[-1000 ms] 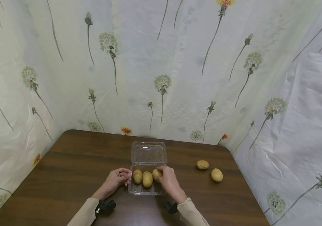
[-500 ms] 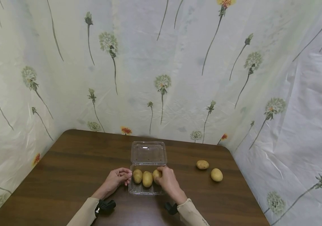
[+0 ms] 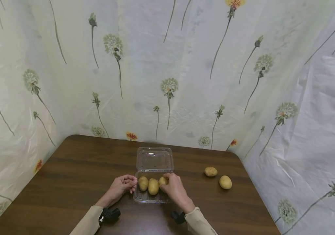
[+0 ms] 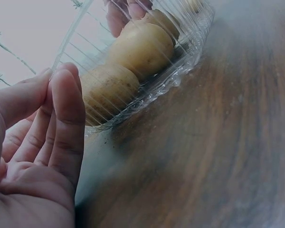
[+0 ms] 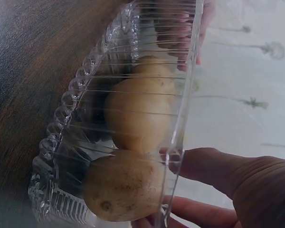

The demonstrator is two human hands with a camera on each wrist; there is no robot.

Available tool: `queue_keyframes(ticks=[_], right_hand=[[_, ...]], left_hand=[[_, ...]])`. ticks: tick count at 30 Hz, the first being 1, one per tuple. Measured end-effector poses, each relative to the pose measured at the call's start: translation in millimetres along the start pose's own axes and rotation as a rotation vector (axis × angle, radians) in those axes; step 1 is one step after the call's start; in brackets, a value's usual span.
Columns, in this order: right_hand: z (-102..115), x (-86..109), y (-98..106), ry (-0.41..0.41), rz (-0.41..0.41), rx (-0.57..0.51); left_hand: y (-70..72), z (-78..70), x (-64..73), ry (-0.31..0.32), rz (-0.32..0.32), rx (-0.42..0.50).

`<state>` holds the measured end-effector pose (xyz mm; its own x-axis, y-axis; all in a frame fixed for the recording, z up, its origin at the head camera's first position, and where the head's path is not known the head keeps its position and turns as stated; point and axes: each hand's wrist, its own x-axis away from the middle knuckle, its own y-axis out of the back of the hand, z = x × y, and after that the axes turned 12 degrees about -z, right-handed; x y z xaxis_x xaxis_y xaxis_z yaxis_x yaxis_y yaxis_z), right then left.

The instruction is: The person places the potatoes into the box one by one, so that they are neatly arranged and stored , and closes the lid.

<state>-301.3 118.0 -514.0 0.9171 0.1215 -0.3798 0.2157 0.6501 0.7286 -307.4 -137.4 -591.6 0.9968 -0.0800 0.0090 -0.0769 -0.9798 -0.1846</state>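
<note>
A clear plastic clamshell container (image 3: 143,199) lies on the table with its lid (image 3: 155,159) tipped back. My left hand (image 3: 121,188) pinches the left rim between thumb and fingertips, plain in the left wrist view. Inside, three potatoes sit in a row: a left potato (image 3: 142,183), a middle potato (image 3: 153,186) and a right potato (image 3: 162,181). My right hand (image 3: 175,188) reaches over the right rim and grips the right potato, partly covering it. Through the ribbed wall in the right wrist view, that potato (image 5: 123,185) rests against its neighbour.
Two loose potatoes lie on the wooden table (image 3: 96,163) to the right: a smaller potato (image 3: 210,171) farther back and a rounder potato (image 3: 225,182) nearer. A flower-printed curtain (image 3: 191,107) surrounds the table's back and sides.
The right potato has shifted very slightly to the right with my right hand's fingers on it. My left hand stays at the container's left rim.
</note>
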Motion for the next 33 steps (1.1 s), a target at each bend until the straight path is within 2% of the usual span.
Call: queue_keyframes(ticks=[10, 20, 33], right_hand=[[-1.3, 1.9, 4.0, 0.009, -0.061, -0.008], [0.6, -0.9, 16.9, -0.018, -0.053, -0.076], [-1.7, -0.2, 23.9, -0.061, -0.036, -0.144]], left_hand=[[-0.3, 1.8, -0.9, -0.012, 0.010, 0.002], [0.0, 0.2, 0.6, -0.007, 0.004, -0.005], [0.3, -0.1, 1.0, -0.005, 0.008, -0.005]])
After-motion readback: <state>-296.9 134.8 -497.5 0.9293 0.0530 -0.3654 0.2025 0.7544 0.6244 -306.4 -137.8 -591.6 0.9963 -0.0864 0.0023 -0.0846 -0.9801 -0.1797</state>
